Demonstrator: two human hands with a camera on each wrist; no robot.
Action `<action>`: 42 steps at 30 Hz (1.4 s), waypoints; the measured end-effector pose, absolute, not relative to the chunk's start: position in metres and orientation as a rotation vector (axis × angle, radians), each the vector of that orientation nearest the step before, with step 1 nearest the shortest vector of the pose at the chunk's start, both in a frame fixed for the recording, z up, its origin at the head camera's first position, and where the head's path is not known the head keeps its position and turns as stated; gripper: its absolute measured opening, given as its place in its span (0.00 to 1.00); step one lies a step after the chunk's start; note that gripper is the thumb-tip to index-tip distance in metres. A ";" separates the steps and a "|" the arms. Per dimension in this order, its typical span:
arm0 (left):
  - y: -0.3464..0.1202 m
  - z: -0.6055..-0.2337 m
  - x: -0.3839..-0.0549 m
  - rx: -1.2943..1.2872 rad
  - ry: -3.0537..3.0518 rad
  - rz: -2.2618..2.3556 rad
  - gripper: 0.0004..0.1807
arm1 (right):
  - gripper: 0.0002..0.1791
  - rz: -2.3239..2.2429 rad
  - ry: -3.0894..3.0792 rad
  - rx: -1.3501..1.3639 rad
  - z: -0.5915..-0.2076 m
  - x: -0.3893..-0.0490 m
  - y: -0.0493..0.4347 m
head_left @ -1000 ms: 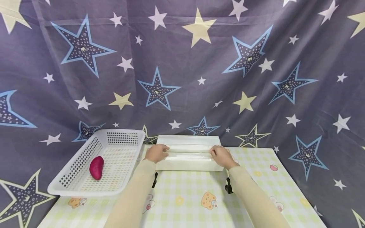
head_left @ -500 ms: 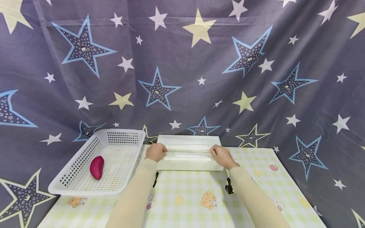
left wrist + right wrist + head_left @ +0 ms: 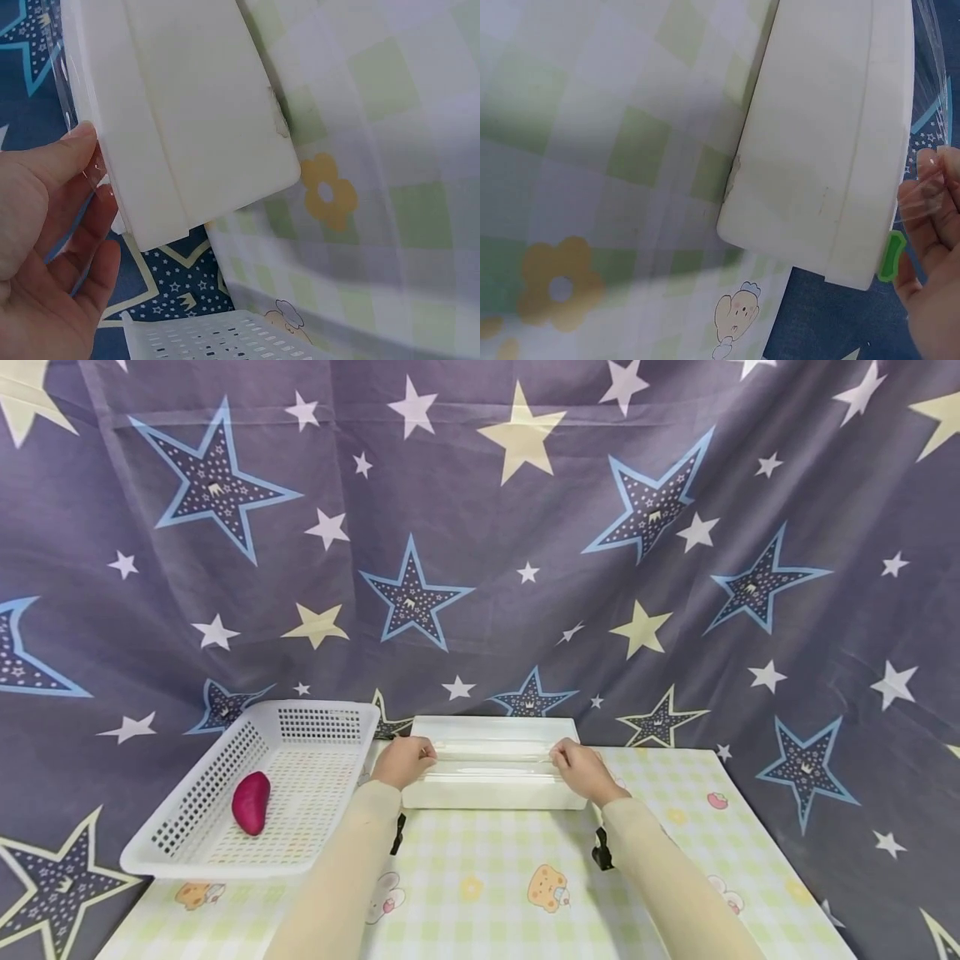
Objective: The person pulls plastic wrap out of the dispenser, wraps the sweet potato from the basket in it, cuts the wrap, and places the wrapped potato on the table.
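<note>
A long white cling film dispenser (image 3: 491,793) stands at the back of the table with its lid (image 3: 495,727) raised. Clear cling film (image 3: 491,753) stretches across its top between my two hands. At the dispenser's left end, my left hand (image 3: 402,762) pinches the film's edge between thumb and index finger; the other fingers curve loosely below in the left wrist view. My right hand (image 3: 587,772) pinches the film near the right end, where the clear sheet (image 3: 930,67) shows in the right wrist view. A green tab (image 3: 891,256) sticks out beside those fingers.
A white perforated basket (image 3: 330,852) stands on the left of the table, holding a dark pink, sweet-potato-shaped object (image 3: 251,802). The checked tablecloth (image 3: 510,918) spreads in front of the dispenser. A starry curtain (image 3: 465,510) hangs right behind it.
My left hand has shifted slightly left at the dispenser's end, still with the film. The right hand has stayed in place. The view has swung a little.
</note>
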State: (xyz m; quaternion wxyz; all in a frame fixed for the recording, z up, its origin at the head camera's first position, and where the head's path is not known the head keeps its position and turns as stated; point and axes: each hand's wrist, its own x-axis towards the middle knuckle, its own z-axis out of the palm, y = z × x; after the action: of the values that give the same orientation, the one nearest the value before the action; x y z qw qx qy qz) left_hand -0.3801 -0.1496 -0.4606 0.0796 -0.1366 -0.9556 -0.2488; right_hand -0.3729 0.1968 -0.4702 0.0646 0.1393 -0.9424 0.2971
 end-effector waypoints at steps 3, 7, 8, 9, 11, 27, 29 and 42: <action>-0.151 -0.463 -0.383 -0.400 -2.864 -0.779 0.03 | 0.10 0.994 -2.814 0.398 -0.471 -0.372 0.200; -0.151 -0.465 -0.385 -0.400 -2.862 -0.776 0.03 | 0.11 1.026 -2.785 0.353 -0.475 -0.373 0.206; -0.151 -0.465 -0.386 -0.399 -2.861 -0.772 0.03 | 0.12 1.030 -2.784 0.348 -0.475 -0.373 0.208; -0.151 -0.465 -0.386 -0.401 -2.857 -0.768 0.03 | 0.13 1.043 -2.783 0.343 -0.475 -0.372 0.209; -0.151 -0.464 -0.386 -0.402 -2.850 -0.762 0.03 | 0.18 1.080 -2.787 0.343 -0.475 -0.370 0.212; -0.152 -0.461 -0.383 -0.386 -2.888 -0.740 0.03 | 0.06 1.025 -2.778 0.521 -0.474 -0.367 0.237; -0.153 -0.461 -0.383 -0.393 -2.887 -0.745 0.03 | 0.07 1.021 -2.764 0.516 -0.474 -0.368 0.238; -0.157 -0.463 -0.385 -0.510 -2.778 -0.817 0.03 | 0.10 1.061 -2.756 0.446 -0.469 -0.365 0.237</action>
State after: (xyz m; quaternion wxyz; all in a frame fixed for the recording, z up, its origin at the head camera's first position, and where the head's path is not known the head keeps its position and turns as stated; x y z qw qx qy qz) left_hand -0.3853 -0.1569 -0.4634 0.1002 -0.1727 -0.9400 -0.2765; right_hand -0.3654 0.2371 -0.4692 0.0773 0.1490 -0.9200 0.3540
